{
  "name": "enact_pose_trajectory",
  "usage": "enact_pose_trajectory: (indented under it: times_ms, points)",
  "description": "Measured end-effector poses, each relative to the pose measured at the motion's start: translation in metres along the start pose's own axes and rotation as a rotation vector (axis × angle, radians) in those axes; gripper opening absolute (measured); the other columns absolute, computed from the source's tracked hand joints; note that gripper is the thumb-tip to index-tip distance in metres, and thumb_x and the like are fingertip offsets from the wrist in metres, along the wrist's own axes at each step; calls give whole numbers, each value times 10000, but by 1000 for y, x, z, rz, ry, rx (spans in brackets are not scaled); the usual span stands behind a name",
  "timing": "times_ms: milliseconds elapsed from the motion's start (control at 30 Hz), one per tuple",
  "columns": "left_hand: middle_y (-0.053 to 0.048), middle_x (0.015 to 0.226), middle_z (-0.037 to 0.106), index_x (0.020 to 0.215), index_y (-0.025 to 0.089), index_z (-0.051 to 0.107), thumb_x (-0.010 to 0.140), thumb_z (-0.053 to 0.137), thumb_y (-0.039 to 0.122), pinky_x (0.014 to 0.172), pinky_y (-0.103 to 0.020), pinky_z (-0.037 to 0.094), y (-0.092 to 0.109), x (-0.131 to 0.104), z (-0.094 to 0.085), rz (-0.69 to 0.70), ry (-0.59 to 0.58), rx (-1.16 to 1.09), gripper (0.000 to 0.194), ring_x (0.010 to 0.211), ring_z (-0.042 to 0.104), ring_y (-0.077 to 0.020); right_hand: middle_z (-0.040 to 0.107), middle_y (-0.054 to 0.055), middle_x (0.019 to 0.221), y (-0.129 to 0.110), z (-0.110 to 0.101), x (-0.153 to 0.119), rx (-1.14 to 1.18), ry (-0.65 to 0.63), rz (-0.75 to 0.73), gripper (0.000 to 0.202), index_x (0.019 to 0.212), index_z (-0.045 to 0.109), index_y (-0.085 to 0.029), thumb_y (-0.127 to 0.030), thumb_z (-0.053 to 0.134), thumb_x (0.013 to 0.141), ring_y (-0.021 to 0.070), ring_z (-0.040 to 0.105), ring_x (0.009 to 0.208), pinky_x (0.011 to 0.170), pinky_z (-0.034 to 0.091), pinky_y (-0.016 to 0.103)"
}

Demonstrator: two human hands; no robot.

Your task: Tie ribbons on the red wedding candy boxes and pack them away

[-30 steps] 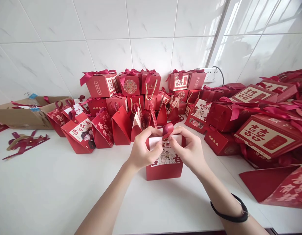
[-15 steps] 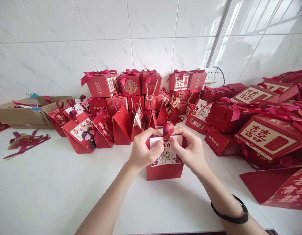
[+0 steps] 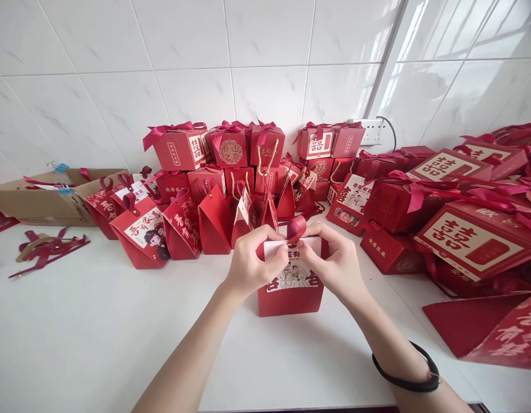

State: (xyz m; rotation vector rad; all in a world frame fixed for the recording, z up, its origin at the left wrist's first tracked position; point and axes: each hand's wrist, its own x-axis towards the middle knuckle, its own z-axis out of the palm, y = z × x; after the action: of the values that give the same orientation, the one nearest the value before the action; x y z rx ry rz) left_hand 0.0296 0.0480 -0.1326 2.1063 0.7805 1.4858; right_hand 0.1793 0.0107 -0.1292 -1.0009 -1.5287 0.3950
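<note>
A red gift box [image 3: 290, 304] with a white printed panel of a drawn couple stands upright on the white table in front of me. My left hand [image 3: 257, 258] pinches its top edge from the left, thumb on the front face and fingers behind. From the right, my right hand [image 3: 332, 258] grips the same edge in the same way. A loop of dark red ribbon [image 3: 296, 228] rises from the top edge between my two thumbs. What my fingertips do behind the box is hidden.
Several finished-looking red boxes [image 3: 139, 235] line up behind my hands. Bow-tied boxes [image 3: 467, 235] are piled at the right. An open cardboard box [image 3: 37, 203] and loose ribbons [image 3: 50, 249] lie at the left. A power strip [image 3: 372, 133] rests against the tiled wall.
Both hands keep their hold on the gift box's top edge. The ribbon loop stays upright between them; nothing beyond a very slight shift of the view shows.
</note>
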Motion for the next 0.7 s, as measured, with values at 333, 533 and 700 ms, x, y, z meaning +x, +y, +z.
enact_pose_trajectory:
  times_ms: [333, 533, 700]
  points:
    - [9, 632, 616, 709, 174, 576, 724, 571, 193, 503, -196, 446, 1, -1, -1, 17, 2, 9, 25, 552, 548, -103, 664, -15, 768, 1, -1, 0, 16, -7, 22, 72, 788, 626, -208, -171, 567, 769, 136, 605, 703, 646, 477, 237]
    - [17, 608, 586, 702, 178, 542, 707, 589, 222, 494, -209, 439, 0, -1, -1, -1, -18, 2, 65, 538, 530, -106, 668, -7, 766, -1, 0, 1, 10, -1, 20, 76, 785, 625, -205, -168, 563, 763, 147, 611, 705, 652, 483, 250]
    - [20, 600, 606, 683, 178, 561, 704, 600, 216, 474, -194, 441, 1, -1, 0, 7, 22, 39, 58, 518, 537, -98, 673, -2, 769, -2, 0, 1, 6, 4, 28, 72, 786, 627, -204, -180, 563, 764, 155, 614, 713, 652, 484, 254]
